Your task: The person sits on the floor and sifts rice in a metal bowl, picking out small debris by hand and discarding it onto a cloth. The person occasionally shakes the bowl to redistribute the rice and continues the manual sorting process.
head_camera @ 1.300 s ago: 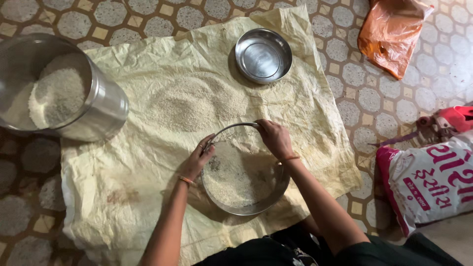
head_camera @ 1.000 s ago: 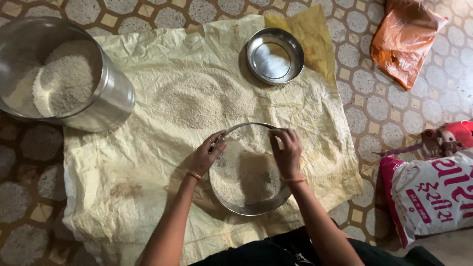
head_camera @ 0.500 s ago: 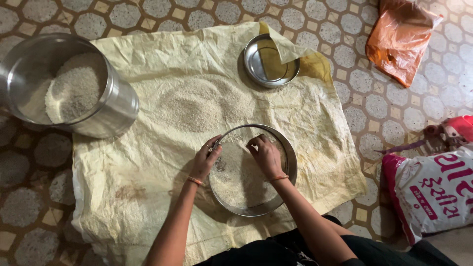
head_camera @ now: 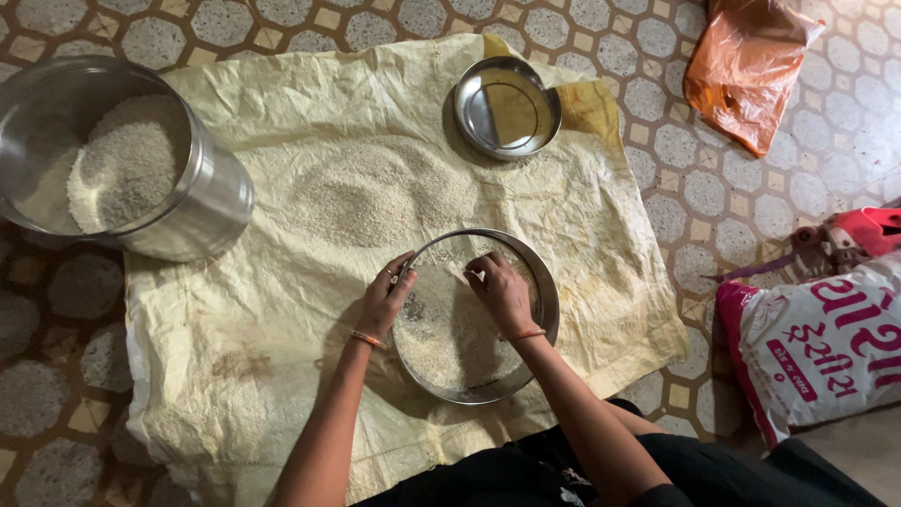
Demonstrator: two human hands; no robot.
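Grain fills the big steel pot (head_camera: 113,160) at the far left corner of the yellow sheet (head_camera: 235,319), which is spread flat on the tiled floor (head_camera: 713,188). The pot stands partly on the sheet, close enough to reach. Next to it, near the middle of the sheet, lies a low pile of grain (head_camera: 375,192). The sheet looks like it is there to catch grain and keep it off the floor.

Near the front edge of the sheet sits the round steel sieve (head_camera: 474,314), with white grain spread thin inside. The left hand (head_camera: 383,300) grips the sieve's left rim, fingers curled over it, likely to keep it from sliding. The right hand (head_camera: 502,293) is down inside the sieve, fingers bent and touching the grain. I cannot tell if it pinches anything.

By the far edge of the sheet rests a small empty steel bowl (head_camera: 507,105), sitting on a folded-over corner. Off the sheet to the right, an orange plastic bag (head_camera: 746,70) lies crumpled on the floor. Nearer the person, a white and pink sack (head_camera: 817,352) lies on its side, with a pink thing (head_camera: 859,235) just behind it.
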